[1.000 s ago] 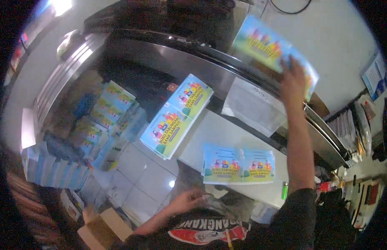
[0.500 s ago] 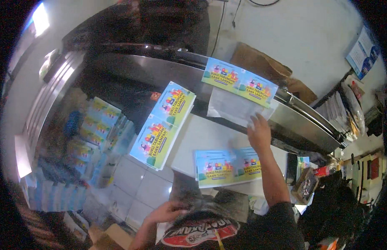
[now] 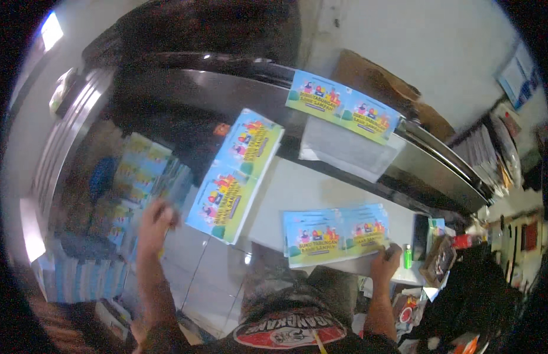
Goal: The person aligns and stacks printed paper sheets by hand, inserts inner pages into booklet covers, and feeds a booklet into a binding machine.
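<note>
My right hand (image 3: 385, 261) is at the lower right corner of the near fanned pile of printed cover sheets (image 3: 321, 245), its fingers closed on the corner. These sheets are blue and green with yellow lettering and small cartoon figures. Out to the left my left hand (image 3: 157, 219), blurred by motion, is raised beside a taller stack of the same sheets (image 3: 224, 194); its finger position is unclear. Farther back, another printed cover sheet (image 3: 327, 97) lies across the upper part of a pale plain sheet (image 3: 348, 147) on the dark metal machine.
A white table (image 3: 280, 189) lies under the piles. Several bundles of booklets (image 3: 85, 277) stand at the left above a tiled floor (image 3: 206, 277). At right are a green lighter-like item (image 3: 407, 257), an open box (image 3: 436, 262) and a red-capped bottle (image 3: 463, 241). Brown cardboard (image 3: 374, 79) leans behind the machine.
My right hand has come back from the pale sheet on the machine to the near pile's corner. My left hand has moved from my lap outward to the left and up.
</note>
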Motion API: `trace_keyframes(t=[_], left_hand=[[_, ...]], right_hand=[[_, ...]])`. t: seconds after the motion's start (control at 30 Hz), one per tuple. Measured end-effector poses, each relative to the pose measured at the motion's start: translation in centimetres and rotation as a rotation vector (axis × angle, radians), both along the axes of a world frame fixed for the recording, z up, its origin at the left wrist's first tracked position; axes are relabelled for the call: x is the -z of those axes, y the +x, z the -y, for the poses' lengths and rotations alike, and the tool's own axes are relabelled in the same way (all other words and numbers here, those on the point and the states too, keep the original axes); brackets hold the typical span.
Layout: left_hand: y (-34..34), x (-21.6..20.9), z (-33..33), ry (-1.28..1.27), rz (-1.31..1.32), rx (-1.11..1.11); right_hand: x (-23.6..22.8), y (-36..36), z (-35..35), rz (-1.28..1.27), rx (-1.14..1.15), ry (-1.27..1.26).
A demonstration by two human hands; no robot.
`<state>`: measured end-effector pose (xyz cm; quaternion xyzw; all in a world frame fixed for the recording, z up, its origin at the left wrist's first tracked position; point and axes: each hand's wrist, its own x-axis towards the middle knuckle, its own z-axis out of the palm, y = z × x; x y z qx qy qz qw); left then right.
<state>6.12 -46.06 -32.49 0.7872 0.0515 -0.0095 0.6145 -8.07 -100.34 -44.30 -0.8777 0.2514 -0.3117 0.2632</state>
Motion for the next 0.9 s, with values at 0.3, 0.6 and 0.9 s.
trace_keyframes(t=[0.3,0.6,0.9], left_hand=[[18.8,0.5,0.5,-0.051,-0.019,-0.015],[33.1,3.1,0.8,-0.494,-0.064,-0.155],[39.2,4.9,2.3,-0.709,-0.095,-0.237]], right_hand=[[-1.6,0.2,-0.7,-0.132,0.04,0.153],[1.9,-0.9,1.9,-0.162,0.095,-0.172],[-4.1,3.3,-5.1,-0.141,0.187,0.051]])
